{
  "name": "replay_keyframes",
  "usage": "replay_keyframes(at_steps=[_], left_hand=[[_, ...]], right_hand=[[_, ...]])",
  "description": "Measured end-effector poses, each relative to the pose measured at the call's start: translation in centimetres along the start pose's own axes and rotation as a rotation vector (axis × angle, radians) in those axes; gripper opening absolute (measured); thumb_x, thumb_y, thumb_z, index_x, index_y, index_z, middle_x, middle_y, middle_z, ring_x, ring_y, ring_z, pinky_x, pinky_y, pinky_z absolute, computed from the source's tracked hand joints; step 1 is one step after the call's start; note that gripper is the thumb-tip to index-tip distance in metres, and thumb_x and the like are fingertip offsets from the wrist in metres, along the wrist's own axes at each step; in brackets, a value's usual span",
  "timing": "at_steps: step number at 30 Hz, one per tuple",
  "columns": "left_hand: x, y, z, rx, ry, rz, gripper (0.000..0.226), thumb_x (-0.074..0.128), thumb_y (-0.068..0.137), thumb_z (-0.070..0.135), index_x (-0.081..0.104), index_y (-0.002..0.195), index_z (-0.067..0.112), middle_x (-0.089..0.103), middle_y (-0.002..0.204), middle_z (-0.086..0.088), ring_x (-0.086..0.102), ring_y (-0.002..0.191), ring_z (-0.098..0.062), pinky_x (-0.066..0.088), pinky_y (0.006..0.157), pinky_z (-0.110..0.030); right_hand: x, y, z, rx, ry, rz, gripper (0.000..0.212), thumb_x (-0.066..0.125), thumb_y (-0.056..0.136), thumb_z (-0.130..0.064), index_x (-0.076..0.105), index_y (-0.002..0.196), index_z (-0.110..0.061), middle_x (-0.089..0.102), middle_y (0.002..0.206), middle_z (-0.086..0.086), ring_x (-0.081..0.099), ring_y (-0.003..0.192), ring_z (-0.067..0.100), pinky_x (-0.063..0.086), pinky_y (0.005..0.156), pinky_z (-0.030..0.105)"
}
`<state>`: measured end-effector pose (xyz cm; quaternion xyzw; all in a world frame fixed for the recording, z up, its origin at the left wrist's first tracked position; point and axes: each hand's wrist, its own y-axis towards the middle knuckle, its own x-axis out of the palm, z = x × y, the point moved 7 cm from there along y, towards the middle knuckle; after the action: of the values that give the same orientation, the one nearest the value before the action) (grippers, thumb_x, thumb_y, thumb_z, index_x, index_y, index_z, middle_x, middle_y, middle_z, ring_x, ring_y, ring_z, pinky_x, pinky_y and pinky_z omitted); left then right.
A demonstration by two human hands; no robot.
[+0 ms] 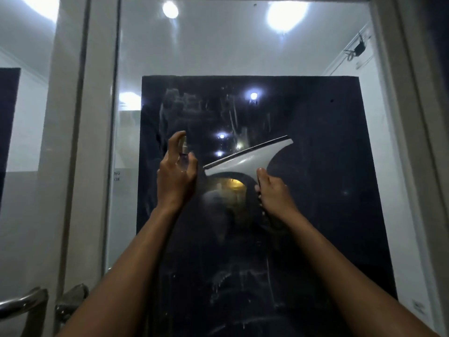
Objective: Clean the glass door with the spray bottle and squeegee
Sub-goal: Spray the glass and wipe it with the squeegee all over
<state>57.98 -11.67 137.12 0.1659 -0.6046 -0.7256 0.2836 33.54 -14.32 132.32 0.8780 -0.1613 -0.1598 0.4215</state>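
The glass door fills the view, with wet streaks and droplets above and below my hands. My left hand grips a small clear spray bottle, its forefinger curled over the top. My right hand grips the handle of a grey squeegee. The squeegee's blade is tilted, right end higher, and lies at or near the glass. Most of the bottle is hidden by my fingers.
A white door frame runs down the left, with metal pull handles at the lower left. Another frame post stands on the right. Behind the glass hangs a dark panel; ceiling lights reflect on it.
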Motion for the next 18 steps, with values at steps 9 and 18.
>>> replay_keyframes(at_steps=[9, 18], left_hand=[[-2.6, 5.4, -1.4, 0.069, 0.107, 0.102, 0.042, 0.05, 0.099, 0.023, 0.038, 0.138, 0.03, 0.061, 0.092, -0.003, 0.055, 0.066, -0.012, 0.039, 0.06, -0.028], [-5.6, 7.4, -1.8, 0.1, 0.092, 0.127, 0.041, 0.051, 0.101, 0.022, 0.037, 0.139, 0.029, 0.061, 0.092, -0.007, 0.061, 0.073, -0.028, 0.048, 0.063, -0.038]], right_hand=[[1.5, 2.3, -0.7, -0.03, 0.029, -0.002, 0.062, 0.03, 0.103, -0.059, 0.049, 0.057, -0.021, 0.051, 0.049, -0.007, 0.05, 0.05, 0.014, 0.043, 0.061, 0.036], [4.2, 2.7, -2.6, -0.058, 0.035, -0.014, 0.059, 0.034, 0.103, -0.055, 0.051, 0.06, -0.018, 0.052, 0.046, -0.009, 0.045, 0.04, 0.001, 0.036, 0.056, 0.028]])
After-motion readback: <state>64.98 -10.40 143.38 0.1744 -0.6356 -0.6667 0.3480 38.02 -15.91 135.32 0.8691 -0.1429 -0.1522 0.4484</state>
